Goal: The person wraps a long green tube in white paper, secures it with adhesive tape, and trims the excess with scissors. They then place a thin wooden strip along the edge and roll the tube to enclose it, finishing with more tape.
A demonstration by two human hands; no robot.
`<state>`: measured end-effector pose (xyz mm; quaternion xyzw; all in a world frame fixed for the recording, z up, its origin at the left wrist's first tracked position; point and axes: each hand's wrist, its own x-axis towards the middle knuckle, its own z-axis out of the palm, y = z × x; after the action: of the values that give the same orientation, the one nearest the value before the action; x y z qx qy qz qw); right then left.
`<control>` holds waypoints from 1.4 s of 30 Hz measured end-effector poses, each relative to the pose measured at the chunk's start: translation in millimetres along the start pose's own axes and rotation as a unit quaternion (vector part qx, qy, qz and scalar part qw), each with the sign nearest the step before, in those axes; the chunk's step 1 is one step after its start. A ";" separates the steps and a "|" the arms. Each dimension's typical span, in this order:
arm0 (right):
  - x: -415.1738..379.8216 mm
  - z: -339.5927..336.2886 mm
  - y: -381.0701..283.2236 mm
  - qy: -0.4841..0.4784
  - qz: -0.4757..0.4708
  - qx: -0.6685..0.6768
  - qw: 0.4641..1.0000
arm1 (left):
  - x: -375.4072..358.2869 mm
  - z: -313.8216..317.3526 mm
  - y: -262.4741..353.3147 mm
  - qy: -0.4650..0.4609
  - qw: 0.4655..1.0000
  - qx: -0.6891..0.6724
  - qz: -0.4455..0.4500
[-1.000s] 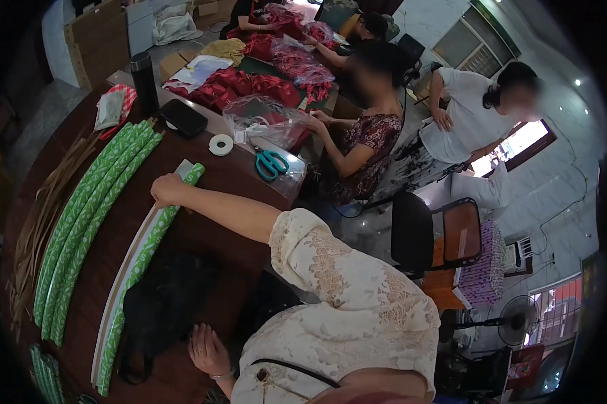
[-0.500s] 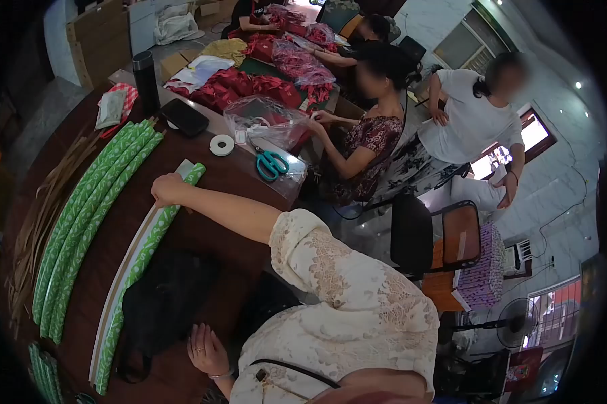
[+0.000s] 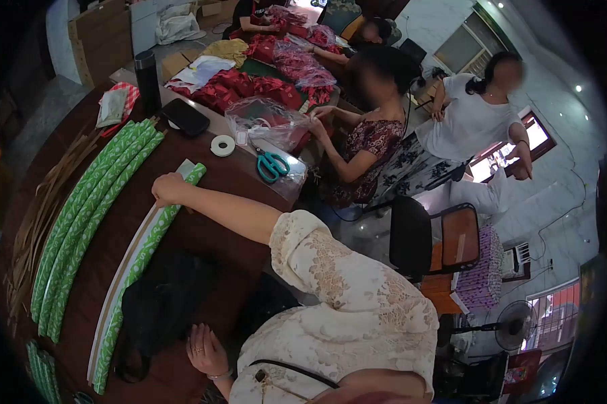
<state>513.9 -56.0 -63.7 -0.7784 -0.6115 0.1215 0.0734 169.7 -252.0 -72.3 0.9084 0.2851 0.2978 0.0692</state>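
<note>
**Right grip (image 3: 169,190) curled tight on the green-patterned roll (image 3: 106,353), left grip (image 3: 208,351) loose**

Nearest the body, the left grip is relaxed, its fingers lying long and side by side with nothing visible between them. It lies at the edge of a black bag (image 3: 162,306); whether it touches the bag or only the counter (image 3: 216,225) is not clear.

Farther out, the right arm reaches across, its grip folded over the roll near the upper end. The knuckles are bunched over a pale strip (image 3: 118,291) running along the roll's outer side; the thumb is hard to make out. The roll lies lengthwise on the counter, just beyond the bag.

Past it, three similar rolls (image 3: 85,209) lie side by side, with thin brown strips (image 3: 44,209) along their outer edge.

Toward the upper side are teal-handled scissors (image 3: 272,165), a white tape roll (image 3: 231,147), a dark phone (image 3: 186,118) and a black tumbler (image 3: 147,81).

Beyond these, a seated person (image 3: 374,145) works with both hands beside clear plastic (image 3: 270,121) and red pieces (image 3: 273,91). Farther back, a person in white (image 3: 468,108) stands.
</note>
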 end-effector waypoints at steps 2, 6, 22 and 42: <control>-1.1 -1.8 -0.7 0.001 -0.005 0.004 1.000 | -0.4 0.3 -0.5 -0.002 1.000 -0.001 0.001; 5.4 3.2 1.8 -0.020 0.007 0.012 1.000 | -0.4 0.5 -0.7 -0.008 1.000 -0.003 -0.005; -5.0 -10.7 13.5 -0.007 -0.067 0.011 0.998 | 3.0 -5.6 -4.6 -0.004 0.997 -0.065 -0.050; -25.9 -27.4 -4.3 -0.009 -0.030 0.035 0.999 | 179.2 -36.2 -139.6 -0.071 0.975 -0.076 -0.198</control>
<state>511.8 -79.1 -33.7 -0.7553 -0.6307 0.1482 0.0988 200.4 -37.8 5.7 0.8450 0.4302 0.2334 0.2154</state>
